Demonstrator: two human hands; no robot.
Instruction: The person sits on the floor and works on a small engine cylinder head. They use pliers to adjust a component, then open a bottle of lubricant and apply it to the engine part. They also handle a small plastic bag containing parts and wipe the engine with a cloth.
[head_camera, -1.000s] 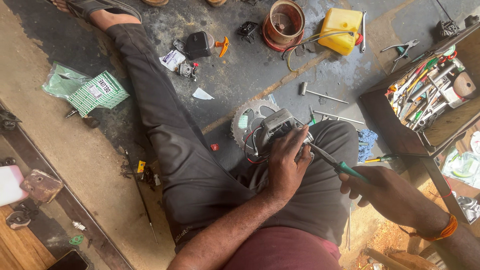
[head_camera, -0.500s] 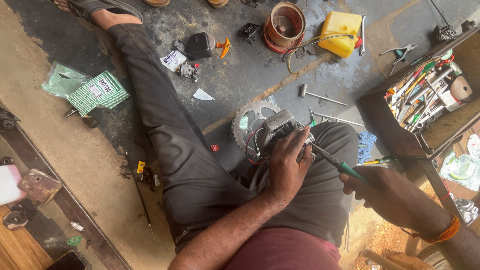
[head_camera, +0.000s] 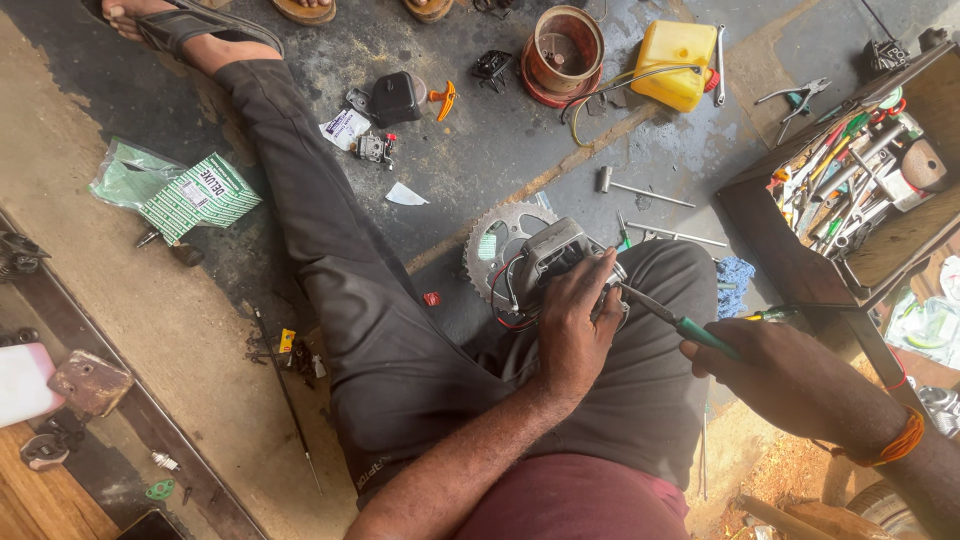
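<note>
Screwdriver (head_camera: 680, 322) clenched in right hand (head_camera: 775, 375), tip at grey wired engine part (head_camera: 552, 262) clasped by left hand (head_camera: 577, 325); sprocket (head_camera: 492, 240) just left, toolbox (head_camera: 850, 210) far right.

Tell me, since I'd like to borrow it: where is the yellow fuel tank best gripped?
Grip the yellow fuel tank across its flat sides from above: it lies boxy on the floor, the hose leaves leftward and a wrench flanks its right.

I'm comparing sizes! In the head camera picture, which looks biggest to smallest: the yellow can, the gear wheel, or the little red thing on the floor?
1. Yellow can and gear wheel: they look about alike, and the wheel is partly hidden.
2. Little red thing: clearly smallest.
</note>
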